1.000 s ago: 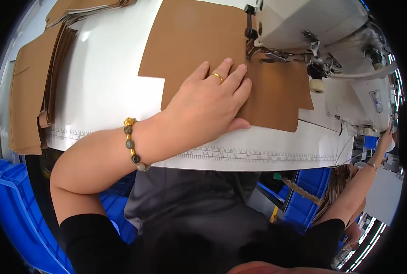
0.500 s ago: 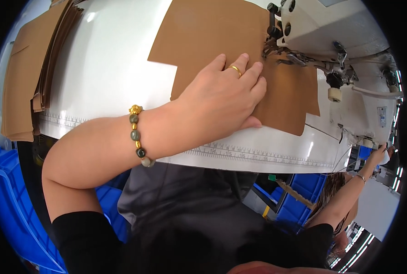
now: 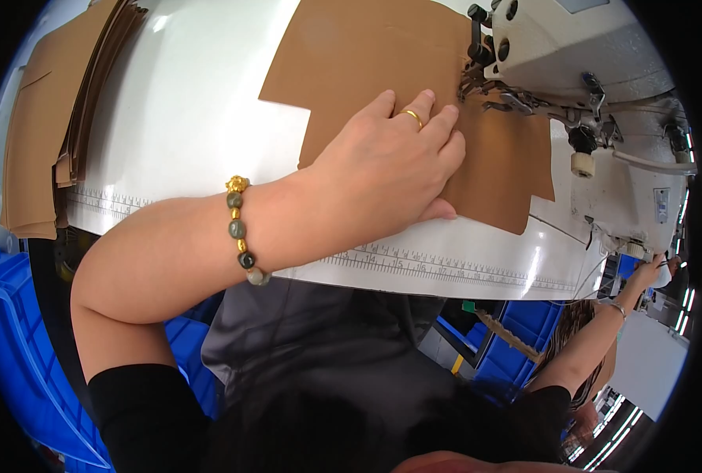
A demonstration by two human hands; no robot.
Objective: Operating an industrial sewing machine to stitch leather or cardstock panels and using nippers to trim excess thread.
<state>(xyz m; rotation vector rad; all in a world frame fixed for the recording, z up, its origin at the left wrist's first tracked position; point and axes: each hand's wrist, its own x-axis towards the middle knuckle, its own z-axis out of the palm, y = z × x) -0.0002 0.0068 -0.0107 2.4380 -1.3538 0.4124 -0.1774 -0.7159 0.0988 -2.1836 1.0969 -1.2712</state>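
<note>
Brown flat sheets (image 3: 48, 134) sat piled, untouched, at ten o'clock. At twelve, one notched brown sheet (image 3: 390, 63) looked half-done under the bare left hand (image 3: 402, 165), open, gripping nothing. White metal sewing machine (image 3: 575, 59): two o'clock. Bare right hand (image 3: 648, 273), three: I couldn't tell.

Hands: two, namely one left hand (image 3: 410, 162) and one right hand (image 3: 648, 273). Sewing machine (image 3: 583, 59): one. Brown workpiece (image 3: 367, 55): one. Tabletop (image 3: 178, 102): one. Printed ruler scale (image 3: 414, 266): one. Stack of brown panels (image 3: 52, 118): one, layers not countable. Gold ring (image 3: 413, 118): one. Beaded bracelet (image 3: 237, 229): one. Metal bangle (image 3: 620, 310): one. Blue bins (image 3: 12, 323): at least two.
</note>
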